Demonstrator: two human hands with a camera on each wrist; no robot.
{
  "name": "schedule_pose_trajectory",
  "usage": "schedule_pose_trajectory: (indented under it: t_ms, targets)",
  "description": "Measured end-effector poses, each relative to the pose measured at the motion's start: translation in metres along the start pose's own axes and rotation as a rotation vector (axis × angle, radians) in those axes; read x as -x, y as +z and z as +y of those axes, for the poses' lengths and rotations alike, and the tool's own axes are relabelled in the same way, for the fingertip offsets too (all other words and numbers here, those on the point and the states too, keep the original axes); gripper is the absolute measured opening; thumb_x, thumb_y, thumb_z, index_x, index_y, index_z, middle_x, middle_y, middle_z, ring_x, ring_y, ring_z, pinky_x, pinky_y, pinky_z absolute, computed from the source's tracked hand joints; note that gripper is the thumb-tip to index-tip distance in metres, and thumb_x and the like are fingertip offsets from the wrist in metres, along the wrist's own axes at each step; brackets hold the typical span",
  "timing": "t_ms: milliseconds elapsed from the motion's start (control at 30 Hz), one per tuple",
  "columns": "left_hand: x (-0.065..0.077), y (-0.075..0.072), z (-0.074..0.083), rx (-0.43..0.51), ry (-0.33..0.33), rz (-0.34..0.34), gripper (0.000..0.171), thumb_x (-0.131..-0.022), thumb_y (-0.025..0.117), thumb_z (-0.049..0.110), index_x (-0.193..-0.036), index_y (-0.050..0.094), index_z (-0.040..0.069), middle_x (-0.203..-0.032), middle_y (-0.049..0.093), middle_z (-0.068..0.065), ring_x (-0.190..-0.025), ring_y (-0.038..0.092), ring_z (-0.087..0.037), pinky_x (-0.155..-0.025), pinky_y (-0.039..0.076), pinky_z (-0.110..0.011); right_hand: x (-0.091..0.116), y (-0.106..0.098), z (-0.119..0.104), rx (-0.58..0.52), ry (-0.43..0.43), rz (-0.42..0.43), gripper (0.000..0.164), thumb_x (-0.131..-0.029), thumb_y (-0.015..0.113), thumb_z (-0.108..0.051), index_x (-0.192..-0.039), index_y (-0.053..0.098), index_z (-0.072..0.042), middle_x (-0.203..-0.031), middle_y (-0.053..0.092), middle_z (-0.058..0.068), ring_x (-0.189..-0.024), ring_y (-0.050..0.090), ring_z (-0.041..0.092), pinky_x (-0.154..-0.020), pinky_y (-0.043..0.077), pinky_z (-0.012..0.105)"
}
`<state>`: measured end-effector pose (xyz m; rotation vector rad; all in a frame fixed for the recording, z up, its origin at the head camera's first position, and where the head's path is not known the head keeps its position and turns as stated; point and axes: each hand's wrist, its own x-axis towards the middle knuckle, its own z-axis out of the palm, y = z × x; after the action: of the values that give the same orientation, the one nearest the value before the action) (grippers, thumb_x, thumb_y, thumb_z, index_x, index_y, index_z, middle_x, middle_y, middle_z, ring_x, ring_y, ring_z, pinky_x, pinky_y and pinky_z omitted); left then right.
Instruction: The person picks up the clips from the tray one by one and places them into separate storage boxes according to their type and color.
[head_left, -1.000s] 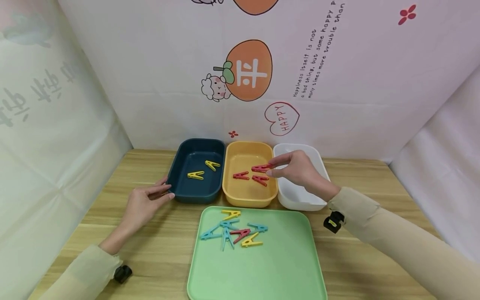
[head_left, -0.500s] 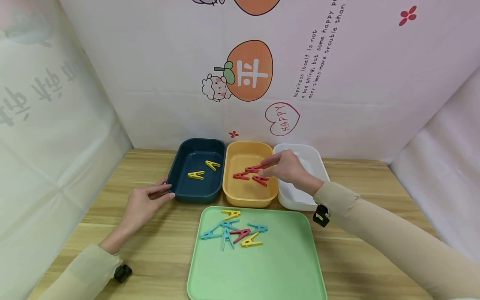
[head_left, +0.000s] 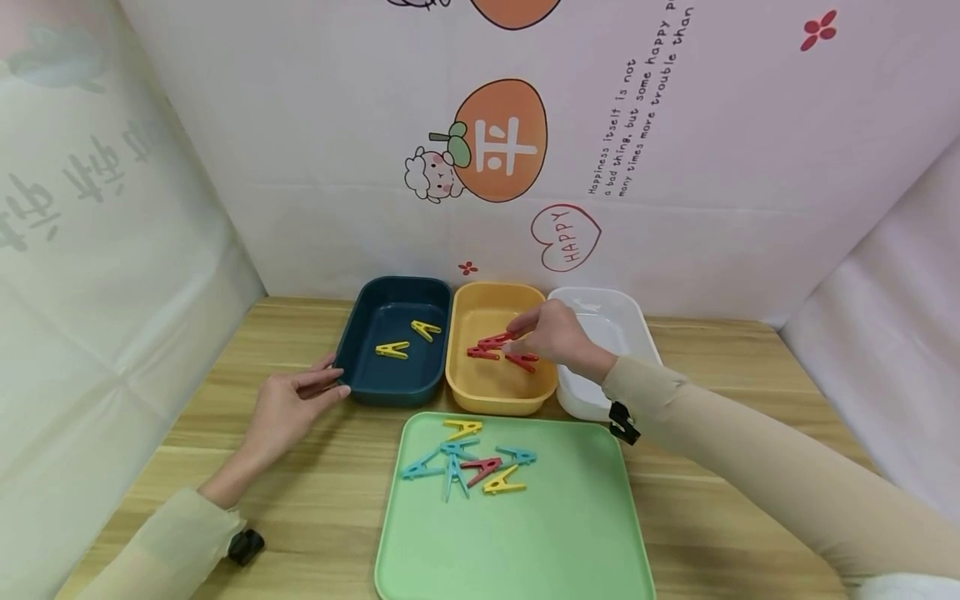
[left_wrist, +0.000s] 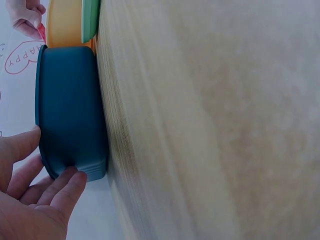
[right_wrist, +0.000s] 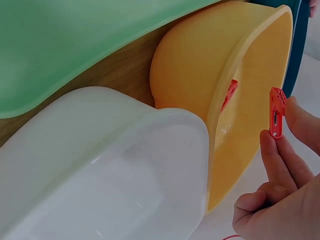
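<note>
Right hand (head_left: 558,337) pinches a red, A-shaped plastic clip (right_wrist: 273,104) over the yellow rounded-rectangular plastic bin (head_left: 498,405); left hand (head_left: 287,412), fingers extended, touches the navy plastic bin (head_left: 393,398). Likely step: depositing; next calls for releasing.

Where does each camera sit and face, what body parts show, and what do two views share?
Head: on the head, facing forward and down over the green tray; left hand, right hand, sleeves show.
Left wrist: on that wrist, facing the blue bin; left hand near, right hand beyond.
Right wrist: on that wrist, facing white bin and yellow bin; mostly right hand.
The wrist views share the yellow bin.
</note>
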<state>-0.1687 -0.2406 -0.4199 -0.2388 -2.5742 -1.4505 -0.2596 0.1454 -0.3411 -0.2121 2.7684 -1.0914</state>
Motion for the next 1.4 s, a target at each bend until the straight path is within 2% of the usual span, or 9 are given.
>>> schedule_pose_trajectory:
  t_ms: [233, 633, 900, 1100, 1233, 1400]
  targets:
    - [0.0, 0.0, 0.0, -0.007, 0.003, 0.002, 0.039, -0.096, 0.081, 0.019, -0.127, 0.074, -0.005, -0.147, 0.059, -0.017, -0.118, 0.069, -0.034, -0.082, 0.055, -0.012, -0.005, 0.006, 0.0, 0.01, 0.011, -0.002, 0.03, -0.086, 0.091, -0.015, -0.112, 0.082, -0.002, -0.11, 0.078, 0.011, -0.103, 0.068, 0.027, -0.089, 0.06, 0.037]
    - [0.001, -0.001, 0.0, -0.011, -0.001, 0.006, 0.039, -0.096, 0.081, 0.019, -0.127, 0.074, -0.004, -0.147, 0.059, -0.017, -0.118, 0.069, -0.034, -0.081, 0.055, -0.012, -0.014, 0.014, -0.002, 0.103, -0.01, -0.024, 0.032, -0.084, 0.092, -0.015, -0.111, 0.082, -0.002, -0.106, 0.079, 0.009, -0.102, 0.067, 0.027, -0.089, 0.059, 0.036]
    - [0.001, -0.001, 0.0, -0.014, -0.008, 0.005, 0.039, -0.096, 0.081, 0.019, -0.127, 0.074, -0.004, -0.147, 0.059, -0.016, -0.117, 0.07, -0.033, -0.081, 0.055, -0.012, -0.017, 0.019, -0.001, 0.114, -0.017, -0.022, 0.031, -0.083, 0.093, -0.015, -0.109, 0.083, -0.002, -0.104, 0.079, 0.008, -0.101, 0.066, 0.027, -0.088, 0.059, 0.036]
    - [0.001, -0.002, 0.0, -0.013, -0.004, 0.005, 0.039, -0.096, 0.081, 0.018, -0.126, 0.074, -0.005, -0.147, 0.059, -0.016, -0.117, 0.07, -0.034, -0.081, 0.055, -0.012, -0.018, 0.023, -0.001, 0.152, 0.05, -0.027, 0.036, -0.084, 0.092, -0.015, -0.116, 0.08, -0.002, -0.109, 0.076, 0.009, -0.098, 0.066, 0.026, -0.088, 0.06, 0.035]
    - [0.001, -0.002, 0.0, -0.016, -0.006, 0.005, 0.038, -0.096, 0.081, 0.018, -0.126, 0.074, -0.005, -0.147, 0.059, -0.017, -0.117, 0.07, -0.034, -0.081, 0.055, -0.012, -0.014, 0.019, -0.003, 0.173, 0.062, -0.02, 0.039, -0.087, 0.089, -0.014, -0.122, 0.078, -0.002, -0.115, 0.075, 0.012, -0.1, 0.067, 0.028, -0.09, 0.061, 0.037]
    - [0.0, -0.001, -0.001, -0.015, -0.005, -0.001, 0.039, -0.097, 0.081, 0.019, -0.127, 0.074, -0.005, -0.147, 0.059, -0.017, -0.117, 0.07, -0.033, -0.082, 0.055, -0.012, -0.001, 0.002, -0.006, 0.17, -0.007, -0.006, 0.036, -0.087, 0.089, -0.015, -0.118, 0.079, 0.0, -0.116, 0.075, 0.013, -0.105, 0.067, 0.03, -0.09, 0.06, 0.04]
